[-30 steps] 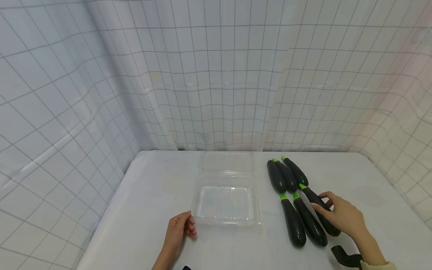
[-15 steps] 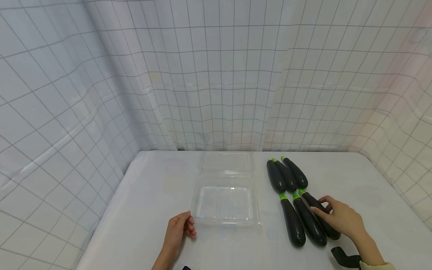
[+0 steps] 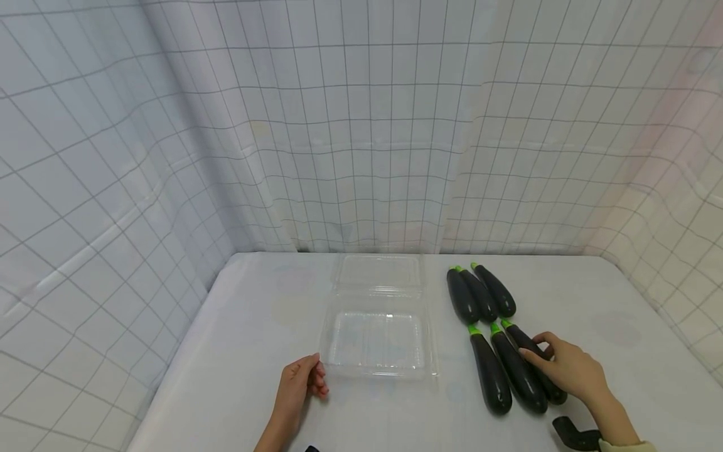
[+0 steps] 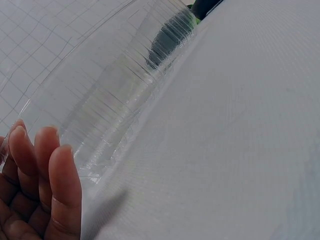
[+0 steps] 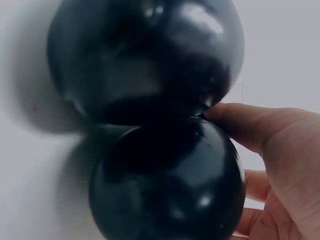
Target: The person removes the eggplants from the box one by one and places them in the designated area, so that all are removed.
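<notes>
Six would-be twins, several dark eggplants with green stem ends lie in two rows on the right. My right hand (image 3: 576,371) holds the nearest-row outer eggplant (image 3: 523,339), thumb on one side and fingers on the other. In the right wrist view its rounded end (image 5: 170,185) touches the neighbouring eggplant (image 5: 145,55). At centre a clear plastic clamshell container (image 3: 377,342) lies open, its lid (image 3: 380,271) folded back. My left hand (image 3: 296,384) pinches the container's near left corner; in the left wrist view the rim runs between thumb and curled fingers (image 4: 65,175).
A white cloth covers the table (image 3: 237,351). Grid-patterned white curtains (image 3: 361,157) enclose the back and both sides. The far-row eggplants (image 3: 463,296) lie end to end with the near row. A black wrist mount (image 3: 575,434) sits on the right arm.
My right hand has slid the outer near eggplant slightly toward me and left, against its neighbour. Its stem end has moved away from beside the far eggplant. The left hand and container stay put.
</notes>
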Tool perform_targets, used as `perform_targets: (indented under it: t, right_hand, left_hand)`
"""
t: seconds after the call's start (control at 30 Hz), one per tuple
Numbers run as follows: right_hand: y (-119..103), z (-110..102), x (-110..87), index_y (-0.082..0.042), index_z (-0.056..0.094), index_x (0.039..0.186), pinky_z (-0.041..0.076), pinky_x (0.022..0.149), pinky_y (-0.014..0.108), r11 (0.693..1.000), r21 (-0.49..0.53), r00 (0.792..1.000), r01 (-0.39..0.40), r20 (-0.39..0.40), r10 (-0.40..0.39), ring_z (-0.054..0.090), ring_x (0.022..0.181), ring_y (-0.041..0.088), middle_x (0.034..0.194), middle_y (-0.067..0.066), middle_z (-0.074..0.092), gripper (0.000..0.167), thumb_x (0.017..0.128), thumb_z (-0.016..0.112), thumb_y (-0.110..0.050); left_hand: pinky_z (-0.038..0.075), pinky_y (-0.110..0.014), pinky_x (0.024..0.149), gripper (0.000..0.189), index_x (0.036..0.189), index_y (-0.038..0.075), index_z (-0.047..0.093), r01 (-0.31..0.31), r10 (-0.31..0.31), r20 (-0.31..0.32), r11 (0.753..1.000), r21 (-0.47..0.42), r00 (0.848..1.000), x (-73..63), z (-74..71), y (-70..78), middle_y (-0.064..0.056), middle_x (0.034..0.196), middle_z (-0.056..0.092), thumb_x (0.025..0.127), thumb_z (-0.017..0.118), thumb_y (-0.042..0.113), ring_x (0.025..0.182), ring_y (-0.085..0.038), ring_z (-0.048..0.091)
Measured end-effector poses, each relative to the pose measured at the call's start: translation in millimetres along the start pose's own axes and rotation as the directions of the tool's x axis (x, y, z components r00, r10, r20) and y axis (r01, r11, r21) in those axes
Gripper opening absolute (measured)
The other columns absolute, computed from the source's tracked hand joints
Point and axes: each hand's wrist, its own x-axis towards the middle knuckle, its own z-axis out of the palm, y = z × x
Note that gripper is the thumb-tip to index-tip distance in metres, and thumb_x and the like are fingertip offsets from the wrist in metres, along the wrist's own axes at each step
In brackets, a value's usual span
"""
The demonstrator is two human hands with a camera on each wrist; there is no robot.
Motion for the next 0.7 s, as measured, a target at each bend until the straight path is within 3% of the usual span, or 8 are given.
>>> perform_targets:
  t: [0.4, 0.7]
  right_hand:
    - [-0.5, 3.1, -1.3, 0.001, 0.052, 0.120, 0.041, 0.045, 0.033, 1.000, 0.011, 1.000, -0.027, 0.005, 0.027, 0.053, 0.059, 0.016, 0.086, 0.008, 0.063, 0.069, 0.088, 0.054, -0.060]
    - [1.6, 4.1, 0.1, 0.006, 0.051, 0.121, 0.044, 0.050, 0.033, 0.999, 0.033, 0.999, -0.031, 0.010, 0.031, 0.057, 0.066, 0.019, 0.089, 0.013, 0.064, 0.074, 0.089, 0.050, -0.061]
  left_hand:
    - [0.052, -0.027, 0.048, 0.033, 0.071, 0.001, 0.055, 0.004, -0.004, 0.000, 1.000, 0.009, 1.000, -1.6, -0.6, 0.3, -0.005, 0.058, 0.052, 0.097, 0.050, 0.021, 0.048, -0.014, 0.056]
    - [0.052, -0.027, 0.048, 0.034, 0.071, 0.001, 0.055, -0.005, 0.005, 0.006, 1.000, 0.016, 1.000, -1.5, -0.1, 1.6, -0.005, 0.058, 0.052, 0.097, 0.050, 0.021, 0.048, -0.014, 0.055]
